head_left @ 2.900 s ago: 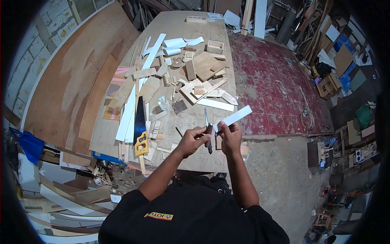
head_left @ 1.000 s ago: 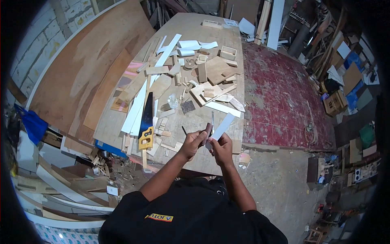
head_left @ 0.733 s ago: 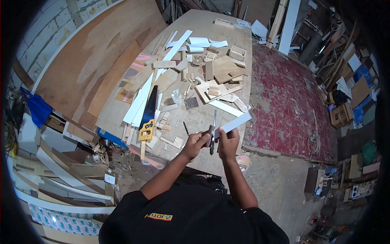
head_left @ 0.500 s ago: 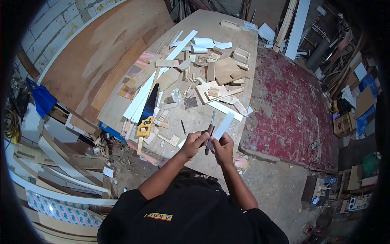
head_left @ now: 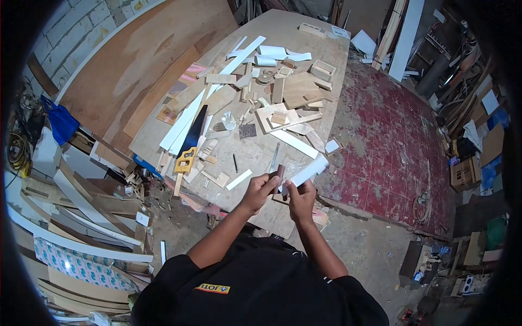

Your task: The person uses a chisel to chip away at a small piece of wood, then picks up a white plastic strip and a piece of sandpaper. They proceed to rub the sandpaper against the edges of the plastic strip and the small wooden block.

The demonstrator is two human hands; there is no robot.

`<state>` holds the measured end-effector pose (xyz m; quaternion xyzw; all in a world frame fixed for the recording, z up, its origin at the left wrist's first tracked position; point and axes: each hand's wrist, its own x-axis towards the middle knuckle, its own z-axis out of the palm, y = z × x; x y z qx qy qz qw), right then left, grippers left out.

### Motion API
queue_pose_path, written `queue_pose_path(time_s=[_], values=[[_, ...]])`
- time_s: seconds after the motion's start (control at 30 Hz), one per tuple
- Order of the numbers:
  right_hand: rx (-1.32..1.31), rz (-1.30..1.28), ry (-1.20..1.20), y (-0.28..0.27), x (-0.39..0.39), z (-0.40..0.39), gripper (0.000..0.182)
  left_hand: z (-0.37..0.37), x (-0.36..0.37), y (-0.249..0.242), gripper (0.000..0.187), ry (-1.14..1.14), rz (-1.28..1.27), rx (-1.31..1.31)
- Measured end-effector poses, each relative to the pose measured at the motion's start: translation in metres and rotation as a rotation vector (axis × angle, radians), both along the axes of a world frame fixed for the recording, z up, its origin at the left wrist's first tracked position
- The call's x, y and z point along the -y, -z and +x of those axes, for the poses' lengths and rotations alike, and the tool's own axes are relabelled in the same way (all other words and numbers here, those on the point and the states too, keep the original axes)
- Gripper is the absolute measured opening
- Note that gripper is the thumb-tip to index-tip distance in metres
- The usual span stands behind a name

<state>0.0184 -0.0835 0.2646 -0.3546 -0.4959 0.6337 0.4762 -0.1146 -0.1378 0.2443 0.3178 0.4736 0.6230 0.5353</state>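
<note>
Near the front edge of the wooden worktable, my left hand is closed on a dark brown piece; what this piece is, I cannot make out. Close beside it, my right hand pinches a white strip that slants up to the right, its far end bent over. A narrow metal blade or ruler shows just beyond my left hand. Left of my hands are a short white strip and a black pen.
A handsaw with a yellow handle lies at the table's left. Wood blocks, a small wooden box, white strips and a dark square are scattered farther back. A red tiled floor lies to the right.
The white strip in my right hand has tilted further to the right, and its far end now bends. The view has shifted slightly, and a short white strip shows more fully left of my hands.
</note>
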Motion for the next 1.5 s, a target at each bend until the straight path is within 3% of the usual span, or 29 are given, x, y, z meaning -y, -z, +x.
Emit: queue_pose_path(time_s=[0.03, 0.13, 0.17, 0.33, 0.4, 0.47, 0.57, 0.7, 0.87, 0.93, 0.97, 1.13, 1.27, 1.33, 1.5], values=[[0.046, -0.03, -0.072, -0.004, -0.004, 0.008, 0.009, 0.006, 0.001, -0.003, 0.029, 0.032, -0.012, -0.032], [-0.012, 0.051, -0.032, -0.016, -0.025, 0.017, 0.007, 0.022, -0.001, -0.006, 0.029, 0.115, 0.045, 0.011], [-0.026, 0.093, 0.017, -0.012, -0.035, 0.019, 0.009, 0.023, -0.004, 0.0, 0.03, 0.142, 0.09, -0.08], [-0.055, 0.095, 0.193, -0.007, -0.025, 0.016, 0.013, 0.037, -0.016, -0.01, 0.029, 0.016, 0.115, -0.003], [0.014, 0.085, 0.124, -0.001, -0.015, 0.017, 0.013, 0.033, -0.021, -0.003, 0.027, -0.08, 0.067, 0.149], [-0.053, 0.033, 0.075, 0.001, -0.013, 0.017, 0.013, 0.024, -0.019, -0.005, 0.026, -0.103, 0.039, 0.084], [0.091, 0.009, -0.096, -0.01, -0.021, 0.025, 0.011, 0.017, -0.014, 0.003, 0.027, 0.0, -0.009, 0.017], [-0.104, -0.001, -0.053, -0.019, -0.046, 0.02, 0.008, 0.026, -0.011, -0.013, 0.032, 0.077, 0.083, -0.041], [-0.087, 0.039, 0.032, -0.008, -0.037, 0.011, 0.008, 0.022, -0.021, 0.0, 0.029, -0.005, 0.064, 0.061], [-0.033, -0.001, -0.067, -0.001, -0.022, 0.01, 0.009, 0.017, -0.023, -0.005, 0.029, -0.051, 0.052, 0.155], [0.007, -0.052, -0.178, -0.001, -0.02, 0.014, 0.01, 0.014, -0.024, -0.007, 0.029, -0.065, 0.049, 0.124], [0.061, 0.005, -0.302, -0.008, -0.038, 0.013, 0.009, 0.009, -0.024, -0.01, 0.031, -0.05, 0.089, 0.057], [-0.086, 0.061, -0.081, -0.02, -0.073, 0.013, 0.008, 0.014, -0.017, 0.0, 0.031, 0.079, 0.05, 0.048], [-0.24, -0.006, -0.001, -0.037, -0.077, 0.011, 0.013, 0.026, -0.012, -0.013, 0.032, 0.127, 0.024, 0.179], [-0.366, -0.148, -0.06, -0.048, -0.067, 0.016, 0.017, 0.024, -0.014, -0.016, 0.043, 0.122, 0.146, 0.407]])
